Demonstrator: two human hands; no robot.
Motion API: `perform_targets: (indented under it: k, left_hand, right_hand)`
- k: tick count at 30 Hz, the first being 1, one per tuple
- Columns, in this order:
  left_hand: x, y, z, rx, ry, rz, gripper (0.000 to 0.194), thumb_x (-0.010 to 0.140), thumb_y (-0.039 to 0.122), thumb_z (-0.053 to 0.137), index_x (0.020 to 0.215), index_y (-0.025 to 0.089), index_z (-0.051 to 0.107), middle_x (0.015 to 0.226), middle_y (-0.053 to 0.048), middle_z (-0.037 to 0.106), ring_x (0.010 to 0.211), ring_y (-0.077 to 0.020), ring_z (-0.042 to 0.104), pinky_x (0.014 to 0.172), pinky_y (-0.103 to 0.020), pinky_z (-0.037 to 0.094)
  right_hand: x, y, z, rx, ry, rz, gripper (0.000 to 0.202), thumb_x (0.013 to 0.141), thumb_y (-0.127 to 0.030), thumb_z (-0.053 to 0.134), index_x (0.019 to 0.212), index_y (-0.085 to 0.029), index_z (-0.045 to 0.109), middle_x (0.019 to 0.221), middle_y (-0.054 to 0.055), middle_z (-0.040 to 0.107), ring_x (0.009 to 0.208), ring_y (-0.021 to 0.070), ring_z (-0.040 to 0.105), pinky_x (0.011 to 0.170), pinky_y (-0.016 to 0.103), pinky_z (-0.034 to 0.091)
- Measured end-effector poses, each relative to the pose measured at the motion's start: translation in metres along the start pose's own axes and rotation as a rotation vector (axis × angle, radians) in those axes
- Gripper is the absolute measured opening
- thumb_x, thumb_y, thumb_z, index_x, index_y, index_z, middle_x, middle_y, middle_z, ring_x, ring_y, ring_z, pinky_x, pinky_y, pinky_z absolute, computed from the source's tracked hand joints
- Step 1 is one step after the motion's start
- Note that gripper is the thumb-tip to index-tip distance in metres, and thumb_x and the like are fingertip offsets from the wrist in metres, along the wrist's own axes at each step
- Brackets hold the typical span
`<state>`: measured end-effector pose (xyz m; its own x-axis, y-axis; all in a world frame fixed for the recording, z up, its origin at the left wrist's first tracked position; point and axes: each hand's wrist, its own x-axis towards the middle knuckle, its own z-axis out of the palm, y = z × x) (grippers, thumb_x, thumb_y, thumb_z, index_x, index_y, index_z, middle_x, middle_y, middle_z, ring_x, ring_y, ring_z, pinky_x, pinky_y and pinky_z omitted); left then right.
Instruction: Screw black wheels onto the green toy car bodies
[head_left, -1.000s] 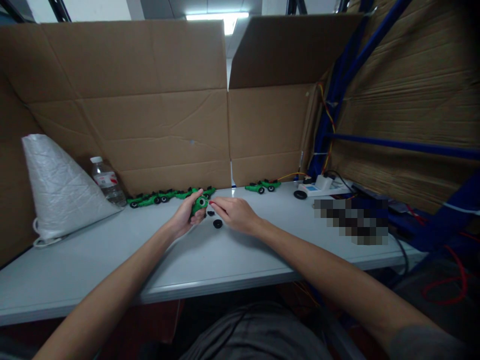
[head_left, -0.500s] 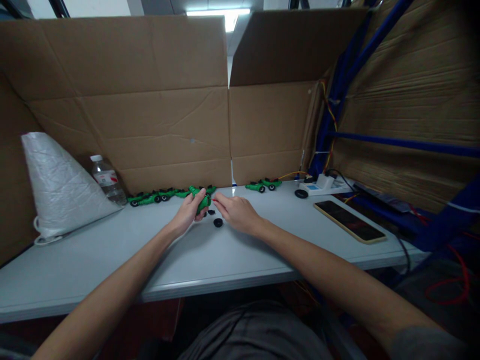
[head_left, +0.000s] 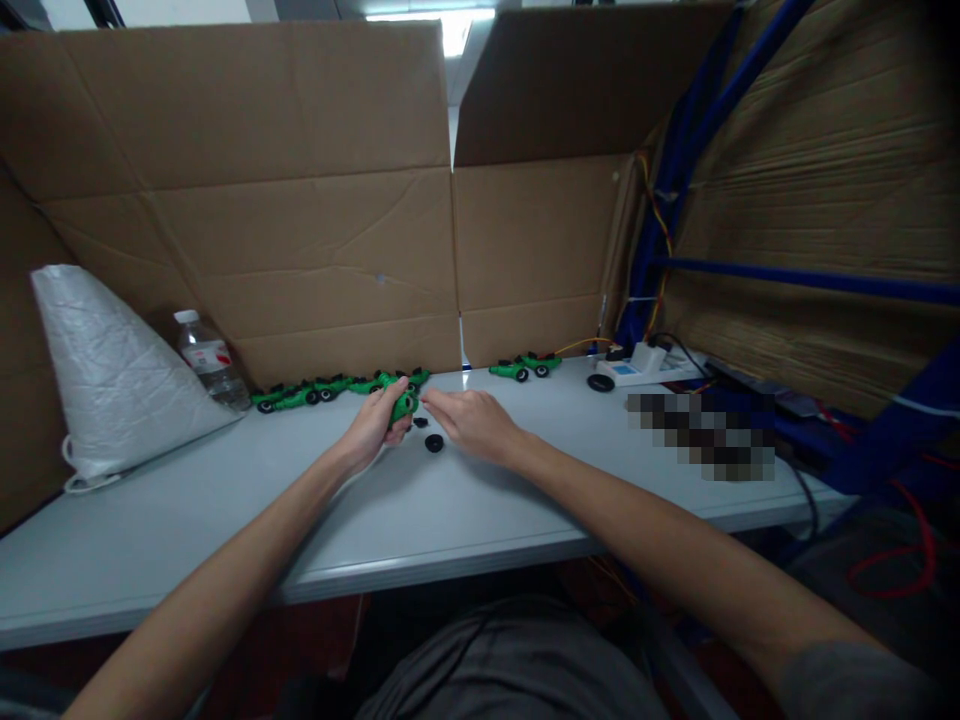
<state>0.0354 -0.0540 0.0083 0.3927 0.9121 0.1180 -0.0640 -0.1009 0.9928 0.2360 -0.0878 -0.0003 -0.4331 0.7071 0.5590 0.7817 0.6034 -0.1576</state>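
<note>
Over the middle of the white table (head_left: 360, 530), my left hand (head_left: 373, 425) is closed around a green toy car body (head_left: 405, 405). Close to its right side is my right hand (head_left: 469, 420), with thumb and fingers pinched together; what they hold, if anything, is too small to make out. Below the hands lies a round black wheel (head_left: 434, 443), and beside it a small black part (head_left: 421, 423). Behind my left hand stands a row of green toy cars (head_left: 289, 398) with black wheels.
Two more green cars (head_left: 525, 367) stand at the back. To the right are a black disc (head_left: 600, 383), a white power strip (head_left: 652, 368) and a pixelated patch. At left, a white bag (head_left: 127, 380) leans by a water bottle (head_left: 210, 360). Cardboard walls (head_left: 300, 240) enclose the back.
The view has shifted slightly. My right hand's fingertips remain beside the green car body, and my left hand keeps its grip on it.
</note>
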Motion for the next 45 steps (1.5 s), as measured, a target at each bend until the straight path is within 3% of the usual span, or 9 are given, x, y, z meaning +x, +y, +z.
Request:
perform_targets:
  k: [5, 12, 22, 33, 45]
  left_hand:
    - [-0.002, 0.003, 0.002, 0.072, 0.002, 0.012, 0.052, 0.093, 0.064, 0.062, 0.070, 0.021, 0.044, 0.046, 0.008, 0.035, 0.038, -0.0060, 0.026, 0.037, -0.019, 0.019]
    - [-0.002, 0.002, 0.004, 0.228, 0.036, 0.091, 0.057, 0.092, 0.068, 0.060, 0.067, 0.019, 0.047, 0.048, 0.005, 0.042, 0.040, -0.0064, 0.034, 0.040, -0.019, 0.024]
    - [-0.006, 0.005, 0.004, 0.056, -0.072, -0.084, 0.048, 0.092, 0.062, 0.065, 0.074, 0.020, 0.048, 0.048, 0.009, 0.035, 0.037, -0.0046, 0.024, 0.039, -0.018, 0.015]
    - [-0.012, 0.012, 0.006, 0.067, -0.119, -0.148, 0.048, 0.091, 0.060, 0.067, 0.072, 0.020, 0.047, 0.051, 0.009, 0.033, 0.039, -0.0042, 0.022, 0.039, -0.019, 0.011]
    - [-0.010, 0.008, -0.002, 0.091, -0.223, -0.182, 0.053, 0.093, 0.064, 0.064, 0.067, 0.019, 0.051, 0.048, 0.007, 0.034, 0.038, -0.0045, 0.022, 0.039, -0.021, 0.011]
  right_hand:
    - [-0.001, 0.006, 0.004, 0.017, 0.004, -0.089, 0.028, 0.112, -0.034, 0.040, 0.114, -0.023, 0.065, 0.101, 0.006, 0.076, 0.081, 0.0188, 0.064, 0.066, 0.030, 0.029]
    - [-0.001, -0.001, 0.000, -0.033, 0.017, -0.082, 0.029, 0.111, -0.036, 0.042, 0.106, -0.021, 0.066, 0.099, 0.008, 0.075, 0.083, 0.0195, 0.064, 0.066, 0.031, 0.029]
    - [-0.002, -0.001, 0.003, 0.024, 0.070, -0.070, 0.035, 0.110, -0.043, 0.045, 0.095, -0.020, 0.066, 0.091, 0.005, 0.075, 0.077, 0.0163, 0.062, 0.066, 0.030, 0.027]
    - [-0.002, 0.003, 0.003, 0.055, 0.072, -0.130, 0.042, 0.110, -0.047, 0.047, 0.085, -0.020, 0.067, 0.083, 0.002, 0.072, 0.072, 0.0141, 0.059, 0.064, 0.029, 0.025]
    - [-0.002, 0.002, 0.003, 0.019, 0.073, -0.151, 0.043, 0.109, -0.047, 0.051, 0.080, -0.020, 0.069, 0.076, 0.001, 0.071, 0.067, 0.0130, 0.056, 0.062, 0.030, 0.022]
